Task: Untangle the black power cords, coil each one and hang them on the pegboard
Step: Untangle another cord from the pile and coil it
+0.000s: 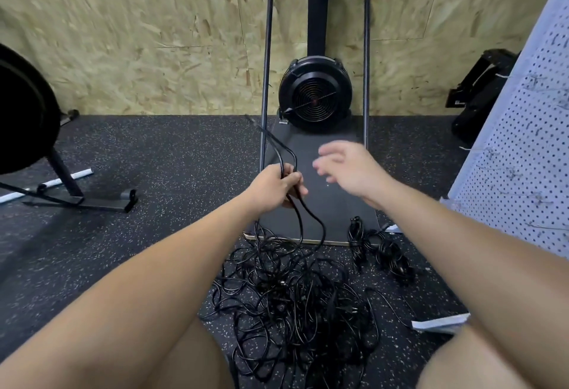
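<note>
Left hand [275, 187], fingers curled round a doubled black cord [288, 157] above the tangled pile [292, 302] on the speckled floor [138, 148]; right hand [348, 170], blurred, fingers loosely spread, holding nothing; coiled bundles [381, 250] near the pegboard [523, 130] edge at right; open floor at left

- A home or garage gym, by the look of it: black speckled rubber floor [147, 148] runs under both hands.
- Bare chipboard wall [154, 34] stands beyond the hands.
- A fan-wheel exercise machine [315, 97] with a tall tube frame sits straight ahead of the right hand [349, 170].
- Another machine's dark wheel [24, 111] stands far left of the left hand [274, 187].
- A white pegboard [523, 142] leans to the right.
</note>
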Motion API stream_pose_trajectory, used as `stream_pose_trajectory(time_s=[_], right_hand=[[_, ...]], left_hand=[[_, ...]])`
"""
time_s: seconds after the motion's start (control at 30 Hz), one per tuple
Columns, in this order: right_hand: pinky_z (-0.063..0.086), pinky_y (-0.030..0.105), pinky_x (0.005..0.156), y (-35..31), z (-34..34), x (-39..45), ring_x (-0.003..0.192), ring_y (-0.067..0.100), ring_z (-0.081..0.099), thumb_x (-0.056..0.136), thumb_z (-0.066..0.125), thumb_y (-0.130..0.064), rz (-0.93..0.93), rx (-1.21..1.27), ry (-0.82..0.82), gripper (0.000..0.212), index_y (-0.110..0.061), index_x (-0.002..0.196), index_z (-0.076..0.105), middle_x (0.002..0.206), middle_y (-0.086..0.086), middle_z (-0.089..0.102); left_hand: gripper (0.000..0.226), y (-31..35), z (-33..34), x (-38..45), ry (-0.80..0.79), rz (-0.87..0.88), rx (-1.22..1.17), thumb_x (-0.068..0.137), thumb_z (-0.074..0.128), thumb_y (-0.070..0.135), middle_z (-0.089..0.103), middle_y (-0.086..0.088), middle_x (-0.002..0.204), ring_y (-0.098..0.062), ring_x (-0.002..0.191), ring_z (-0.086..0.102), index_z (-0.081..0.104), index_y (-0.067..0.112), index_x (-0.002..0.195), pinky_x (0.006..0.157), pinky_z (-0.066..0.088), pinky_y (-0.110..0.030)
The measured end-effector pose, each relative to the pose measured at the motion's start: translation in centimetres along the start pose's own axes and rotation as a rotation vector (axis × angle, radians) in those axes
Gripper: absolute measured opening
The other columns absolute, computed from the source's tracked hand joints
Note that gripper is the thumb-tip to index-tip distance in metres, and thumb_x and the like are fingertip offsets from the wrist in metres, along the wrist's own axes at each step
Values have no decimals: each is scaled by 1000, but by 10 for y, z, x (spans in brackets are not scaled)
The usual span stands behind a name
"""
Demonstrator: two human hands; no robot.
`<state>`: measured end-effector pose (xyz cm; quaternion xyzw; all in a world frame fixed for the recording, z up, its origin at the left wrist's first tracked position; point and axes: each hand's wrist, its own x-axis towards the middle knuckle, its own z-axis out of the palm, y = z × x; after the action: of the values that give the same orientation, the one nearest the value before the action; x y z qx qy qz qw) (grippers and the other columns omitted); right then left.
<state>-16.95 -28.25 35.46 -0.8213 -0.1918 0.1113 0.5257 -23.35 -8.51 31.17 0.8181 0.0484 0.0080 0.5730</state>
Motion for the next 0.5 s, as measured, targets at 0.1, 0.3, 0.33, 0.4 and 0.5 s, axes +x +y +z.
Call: stream_pose_trajectory(time_s=[0.1,0.3,0.33,0.4,0.5], right_hand=[[55,48,114,41,17,-5,118,16,75,90,82,-23,62,-138,-267,41,-27,130,75,123,-7,80],[54,29,94,67,44,-2,98,10,74,94,85,-32,77,-185,-417,27,-17,115,75,108,-3,82],[56,31,88,69,46,2,92,16,76,97,81,-23,67,-166,-382,16,-13,107,75,101,3,83],[61,32,76,73,45,10,85,28,79,101,71,-5,69,-96,-349,4,-5,99,74,91,14,82],[65,34,67,69,35,15,78,27,79,107,64,-2,88,-20,-302,11,2,101,73,88,18,80]], left_hand=[[22,-3,0,11,25,-3,-56,116,48,16,81,-19,100,-31,88,76,63,9,101,80,66,-60],[21,-3,11,32,21,-31,-185,117,47,17,78,-17,95,-31,87,73,63,6,107,70,66,-45],[22,-3,12,35,29,-32,-194,117,48,18,78,-16,95,-30,88,72,64,6,108,69,65,-43],[20,-4,14,40,41,-28,-213,116,51,20,79,-16,98,-27,89,73,64,6,111,67,64,-38],[25,-6,13,48,54,-7,-242,110,67,32,78,-14,102,-24,92,72,67,7,111,83,68,-48]])
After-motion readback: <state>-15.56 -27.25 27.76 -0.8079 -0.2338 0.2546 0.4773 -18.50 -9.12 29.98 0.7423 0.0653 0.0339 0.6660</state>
